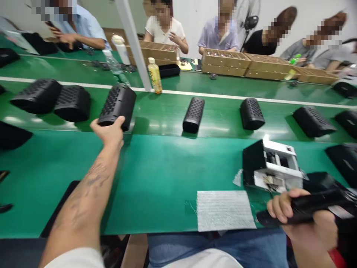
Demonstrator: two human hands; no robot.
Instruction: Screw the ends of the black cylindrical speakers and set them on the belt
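1. Head view: your left arm reaches forward over the green table (161,175), palm side turned away, and your left hand (111,132) is at the near end of a black box (119,104).
2. Your left fingers pinch that end, the thumb on its right side and the fingertips on its left.
3. The black box is over the green belt (161,115), just beyond the table, between another dark box (73,104) on the left and a narrow-looking one (194,113) on the right. You cannot tell from here whether its underside touches the belt.
4. Its long axis runs away from you, leaning to the right at the far end; the bumpy face turns up and left, and the smooth end faces you.
5. Your right forearm comes up from the lower right corner, and your right hand (305,230) has its fingers curled around a black tool (312,203).
6. The tool lies crosswise, its blunt end pointing left toward the pale sheet (225,210), near the white-and-black machine (273,163).
7. The tool carries a pale sticker, too blurred to read. The yellow bottle (155,76) beyond the belt has a label with dark lettering, also unreadable.
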